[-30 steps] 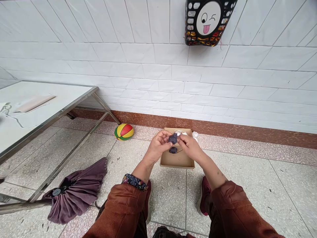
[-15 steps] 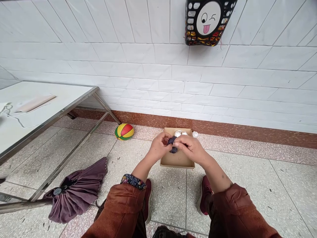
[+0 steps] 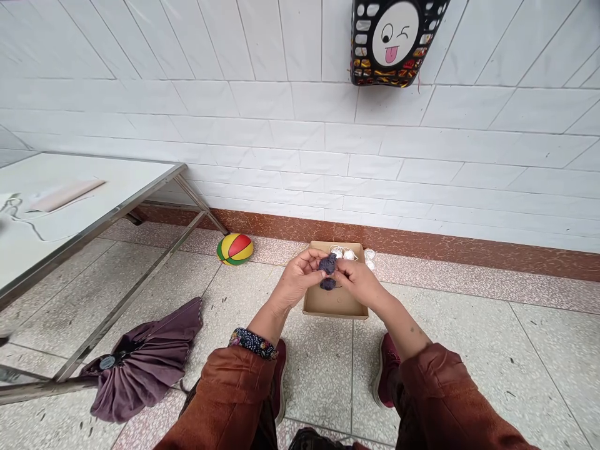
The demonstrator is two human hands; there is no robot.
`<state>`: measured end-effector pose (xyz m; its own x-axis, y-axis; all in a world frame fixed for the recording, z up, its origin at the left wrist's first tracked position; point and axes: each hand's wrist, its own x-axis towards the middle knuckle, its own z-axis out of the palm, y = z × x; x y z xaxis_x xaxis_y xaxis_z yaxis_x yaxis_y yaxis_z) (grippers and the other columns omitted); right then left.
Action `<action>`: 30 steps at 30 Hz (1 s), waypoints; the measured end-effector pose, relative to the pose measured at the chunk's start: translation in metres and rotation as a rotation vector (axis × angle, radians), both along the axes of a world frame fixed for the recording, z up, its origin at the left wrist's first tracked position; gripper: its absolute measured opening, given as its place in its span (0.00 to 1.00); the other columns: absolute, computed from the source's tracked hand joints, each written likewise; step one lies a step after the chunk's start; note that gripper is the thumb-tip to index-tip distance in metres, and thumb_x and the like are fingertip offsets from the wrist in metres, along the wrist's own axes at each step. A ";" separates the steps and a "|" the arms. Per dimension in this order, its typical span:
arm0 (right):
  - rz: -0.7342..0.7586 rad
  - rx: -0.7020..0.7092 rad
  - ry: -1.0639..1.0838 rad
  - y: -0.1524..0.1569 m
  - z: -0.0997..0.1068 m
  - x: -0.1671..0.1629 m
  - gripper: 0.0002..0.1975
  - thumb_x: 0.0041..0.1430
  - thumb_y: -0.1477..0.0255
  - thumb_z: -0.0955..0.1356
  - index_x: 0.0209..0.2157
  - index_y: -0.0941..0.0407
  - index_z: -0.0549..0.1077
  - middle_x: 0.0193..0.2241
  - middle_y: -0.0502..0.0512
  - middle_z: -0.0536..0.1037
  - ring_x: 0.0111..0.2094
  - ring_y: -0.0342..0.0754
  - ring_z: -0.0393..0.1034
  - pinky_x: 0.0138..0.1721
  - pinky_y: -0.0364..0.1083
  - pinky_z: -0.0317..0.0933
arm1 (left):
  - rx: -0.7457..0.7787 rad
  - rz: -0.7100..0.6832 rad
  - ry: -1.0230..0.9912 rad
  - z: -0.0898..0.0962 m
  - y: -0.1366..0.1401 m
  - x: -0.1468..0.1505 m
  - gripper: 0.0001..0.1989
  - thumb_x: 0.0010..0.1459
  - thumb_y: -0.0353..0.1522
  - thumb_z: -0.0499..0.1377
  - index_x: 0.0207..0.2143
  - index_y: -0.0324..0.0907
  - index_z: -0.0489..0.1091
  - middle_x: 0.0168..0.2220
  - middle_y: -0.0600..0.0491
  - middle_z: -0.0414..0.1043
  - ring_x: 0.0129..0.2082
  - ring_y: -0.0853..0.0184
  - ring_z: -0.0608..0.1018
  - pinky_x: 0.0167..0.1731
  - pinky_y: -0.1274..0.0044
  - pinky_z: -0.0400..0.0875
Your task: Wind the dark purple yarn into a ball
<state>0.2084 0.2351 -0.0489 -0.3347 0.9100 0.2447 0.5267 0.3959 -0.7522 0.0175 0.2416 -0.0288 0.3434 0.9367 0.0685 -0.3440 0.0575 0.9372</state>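
Note:
My left hand (image 3: 300, 275) and my right hand (image 3: 357, 279) meet above a shallow cardboard box (image 3: 335, 307). Between their fingertips is a small dark purple ball of yarn (image 3: 327, 264), pinched from both sides. Just below it, a second dark yarn ball (image 3: 327, 284) shows against the box; I cannot tell if it lies in the box or hangs. White yarn balls (image 3: 348, 254) sit at the far end of the box, partly hidden by my fingers. More white balls (image 3: 370, 254) are on the floor beside the box's right side.
A striped ball (image 3: 235, 249) rests by the wall, near a metal-framed table (image 3: 140, 172). On the floor at left lies a folded purple umbrella (image 3: 150, 362). A black basket (image 3: 396, 78) with a winking face hangs on the tiled wall.
The yarn ball has turned between my fingers and more of it shows. My right hand has shifted slightly lower, uncovering more of the white balls behind.

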 end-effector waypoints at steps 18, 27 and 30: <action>-0.081 0.086 0.185 -0.002 0.036 0.014 0.10 0.68 0.65 0.65 0.33 0.54 0.73 0.29 0.52 0.75 0.31 0.47 0.68 0.35 0.45 0.61 | 0.032 -0.194 0.121 -0.002 -0.007 0.004 0.17 0.46 0.25 0.68 0.40 0.42 0.73 0.35 0.55 0.74 0.35 0.70 0.75 0.38 0.77 0.66; 0.006 0.013 0.078 0.004 -0.003 0.001 0.11 0.69 0.69 0.62 0.31 0.54 0.70 0.27 0.51 0.73 0.30 0.47 0.68 0.33 0.44 0.59 | -0.099 -0.077 -0.122 -0.006 -0.002 0.001 0.19 0.46 0.29 0.72 0.43 0.41 0.77 0.40 0.50 0.76 0.37 0.68 0.75 0.37 0.76 0.70; 0.089 0.032 0.006 0.003 -0.009 -0.003 0.12 0.71 0.69 0.62 0.32 0.55 0.71 0.30 0.53 0.75 0.33 0.48 0.69 0.36 0.45 0.61 | -0.126 -0.006 -0.160 -0.006 0.001 -0.002 0.19 0.46 0.29 0.72 0.42 0.42 0.77 0.40 0.51 0.77 0.36 0.69 0.75 0.39 0.76 0.70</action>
